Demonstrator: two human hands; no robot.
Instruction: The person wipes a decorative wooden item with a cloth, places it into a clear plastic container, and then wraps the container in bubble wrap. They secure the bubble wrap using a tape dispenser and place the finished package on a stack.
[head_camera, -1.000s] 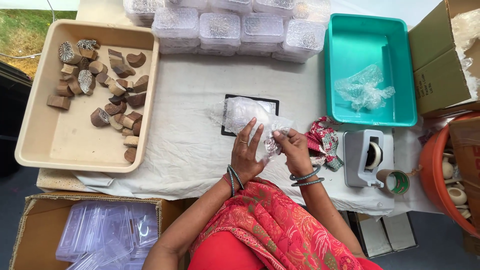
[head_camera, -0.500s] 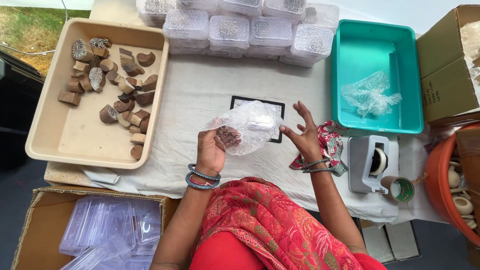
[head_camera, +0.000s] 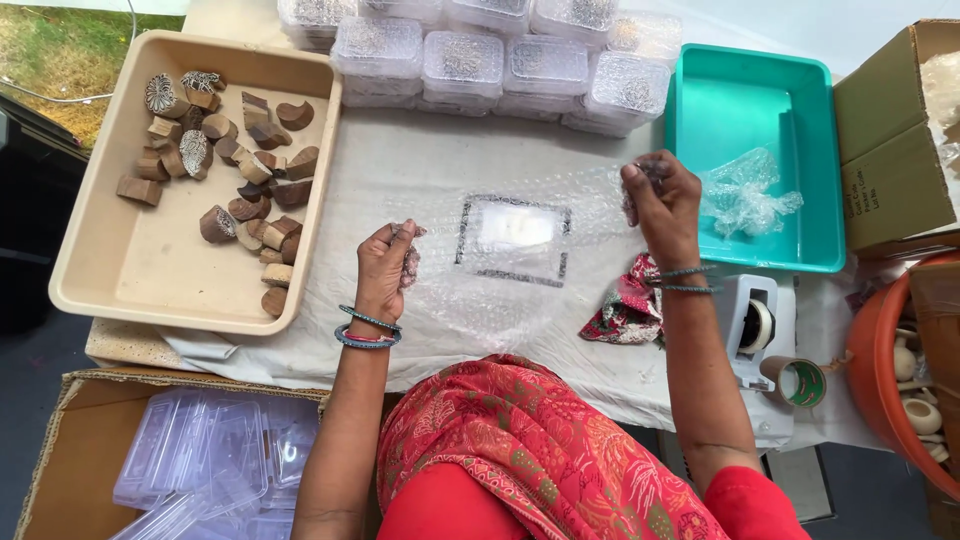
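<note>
Fingers (head_camera: 400, 240) now apart, bubble wrap (head_camera: 520, 250) unfolded

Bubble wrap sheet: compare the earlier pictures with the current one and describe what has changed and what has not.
The bubble wrap sheet, earlier bunched between both hands, is now spread flat and taut. The left hand moved left and the right hand moved right, each keeping a grip on one edge. The beige tray of wooden blocks, the teal tray and the tape dispenser stayed put.
</note>
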